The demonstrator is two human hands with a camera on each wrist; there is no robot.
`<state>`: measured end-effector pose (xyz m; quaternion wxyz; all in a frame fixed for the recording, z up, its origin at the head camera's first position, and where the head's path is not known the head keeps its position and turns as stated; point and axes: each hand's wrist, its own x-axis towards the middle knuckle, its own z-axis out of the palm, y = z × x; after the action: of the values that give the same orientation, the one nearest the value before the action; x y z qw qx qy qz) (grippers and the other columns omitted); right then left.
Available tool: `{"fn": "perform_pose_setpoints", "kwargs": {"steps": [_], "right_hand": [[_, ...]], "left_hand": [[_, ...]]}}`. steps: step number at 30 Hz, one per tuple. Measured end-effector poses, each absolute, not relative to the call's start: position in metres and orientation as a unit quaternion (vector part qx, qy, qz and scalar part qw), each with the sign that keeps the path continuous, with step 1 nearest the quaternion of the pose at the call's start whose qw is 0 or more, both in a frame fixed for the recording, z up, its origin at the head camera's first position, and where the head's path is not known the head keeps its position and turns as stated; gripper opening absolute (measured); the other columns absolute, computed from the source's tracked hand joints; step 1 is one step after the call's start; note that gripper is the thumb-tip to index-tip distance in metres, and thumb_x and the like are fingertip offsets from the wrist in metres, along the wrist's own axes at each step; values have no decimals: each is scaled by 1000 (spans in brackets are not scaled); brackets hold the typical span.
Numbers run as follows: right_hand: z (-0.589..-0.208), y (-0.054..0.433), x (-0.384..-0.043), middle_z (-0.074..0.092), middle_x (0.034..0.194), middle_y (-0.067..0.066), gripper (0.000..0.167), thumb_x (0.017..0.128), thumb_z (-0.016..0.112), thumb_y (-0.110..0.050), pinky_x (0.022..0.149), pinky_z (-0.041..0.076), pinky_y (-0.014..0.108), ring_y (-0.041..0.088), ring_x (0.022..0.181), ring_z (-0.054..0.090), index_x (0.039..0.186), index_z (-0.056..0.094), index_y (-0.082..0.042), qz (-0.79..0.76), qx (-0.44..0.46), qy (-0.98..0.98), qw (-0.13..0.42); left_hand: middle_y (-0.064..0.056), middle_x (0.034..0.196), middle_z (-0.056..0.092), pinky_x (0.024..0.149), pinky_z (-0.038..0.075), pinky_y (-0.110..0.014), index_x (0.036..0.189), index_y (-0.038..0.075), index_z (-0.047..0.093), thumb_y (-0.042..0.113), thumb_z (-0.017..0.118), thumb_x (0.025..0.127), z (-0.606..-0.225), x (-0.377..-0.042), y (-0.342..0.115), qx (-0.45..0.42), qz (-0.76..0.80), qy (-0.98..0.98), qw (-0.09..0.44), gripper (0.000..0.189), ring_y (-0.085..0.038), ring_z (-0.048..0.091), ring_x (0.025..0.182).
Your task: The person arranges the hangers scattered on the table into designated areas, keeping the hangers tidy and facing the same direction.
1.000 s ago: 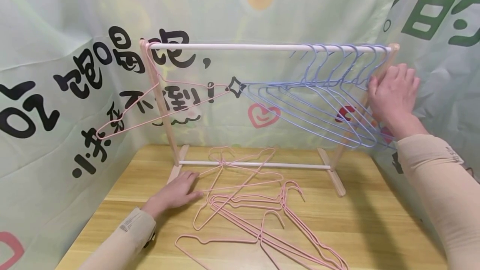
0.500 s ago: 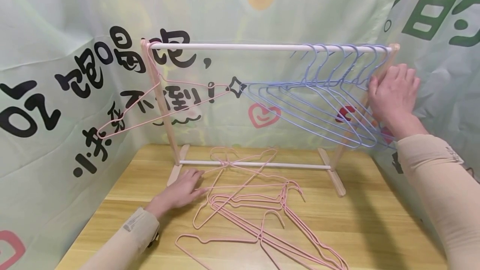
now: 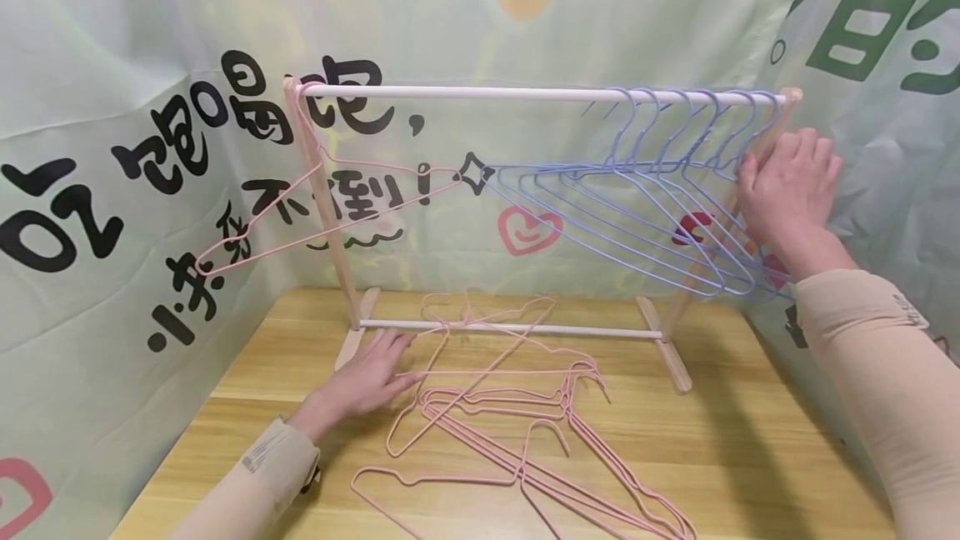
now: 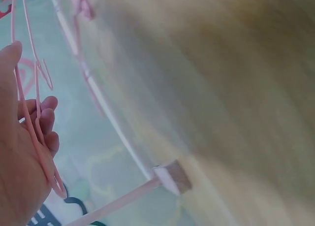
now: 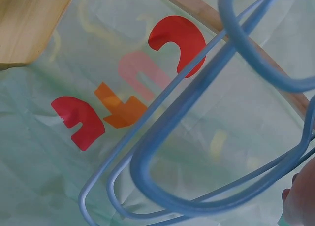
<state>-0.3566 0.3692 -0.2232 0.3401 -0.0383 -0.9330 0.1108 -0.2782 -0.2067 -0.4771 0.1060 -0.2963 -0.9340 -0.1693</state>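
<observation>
At the left of the table, my left hand [image 3: 369, 371] holds the end of a pink hanger [image 3: 510, 372]. In the left wrist view, the wire of this hanger [image 4: 34, 132] lies across the palm, with the thumb on one side and curled fingers on the other. My right hand [image 3: 791, 186] grips the right post [image 3: 686, 294] of a wooden rack near its top, thumb on the near side; the fingers are mostly hidden. Right beside it, several blue hangers [image 3: 637, 182] hang from the white rail [image 3: 450, 93].
One pink hanger [image 3: 322, 158] hangs at the rail's left end. Several more pink hangers [image 3: 487, 440] lie tangled on the wooden table [image 3: 750, 440], partly under the held one. The rack's white lower bar [image 3: 585, 330] runs behind them. Printed cloth [image 3: 637, 15] encloses the back and sides.
My left hand has shifted a little right and toward the rack, and the pink hanger in it has slid right, its far end now over the other hangers' hooks. My right hand stays put.
</observation>
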Motion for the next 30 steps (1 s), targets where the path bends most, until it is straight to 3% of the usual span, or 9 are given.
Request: {"fn": "perform_pose_setpoints", "kwargs": {"steps": [8, 17, 23, 26, 30], "right_hand": [[-224, 371, -357, 32, 103, 31, 45, 105, 34, -32, 93, 22, 64, 53, 105, 29, 101, 38, 13, 111, -37, -932, 342], [-225, 372, -357, 32, 102, 30, 44, 105, 34, -32, 91, 22, 64, 52, 104, 30, 100, 38, 12, 114, -34, -933, 340], [-226, 373, -358, 33, 102, 31, 45, 105, 35, -32, 91, 23, 64, 52, 103, 30, 99, 38, 12, 114, -34, -932, 342], [-225, 372, -358, 32, 102, 31, 44, 105, 35, -32, 91, 23, 64, 53, 103, 30, 98, 37, 12, 112, -34, -932, 342], [-225, 372, -358, 32, 102, 31, 44, 105, 35, -32, 92, 23, 64, 53, 103, 30, 98, 37, 12, 114, -34, -932, 342]], "left_hand": [[-14, 138, 55, 109, 44, -51, 152, 0, 46, 47, 71, 96, -453, -268, -204, -312, -131, -927, 161, 77, -32, 52, 127], [-18, 135, 55, 103, 46, -54, 148, 0, 48, 40, 81, 90, -429, -258, -207, -306, -136, -913, 234, 78, -38, 52, 124], [-22, 132, 55, 90, 47, -52, 145, -4, 50, 34, 86, 83, -410, -254, -214, -319, -132, -886, 308, 81, -39, 54, 107], [-25, 130, 56, 88, 47, -54, 145, -6, 50, 37, 84, 84, -400, -251, -219, -322, -128, -873, 342, 82, -42, 55, 104], [-28, 127, 57, 87, 48, -56, 145, -6, 49, 54, 65, 97, -387, -248, -226, -307, -128, -864, 377, 78, -45, 54, 104]]}}
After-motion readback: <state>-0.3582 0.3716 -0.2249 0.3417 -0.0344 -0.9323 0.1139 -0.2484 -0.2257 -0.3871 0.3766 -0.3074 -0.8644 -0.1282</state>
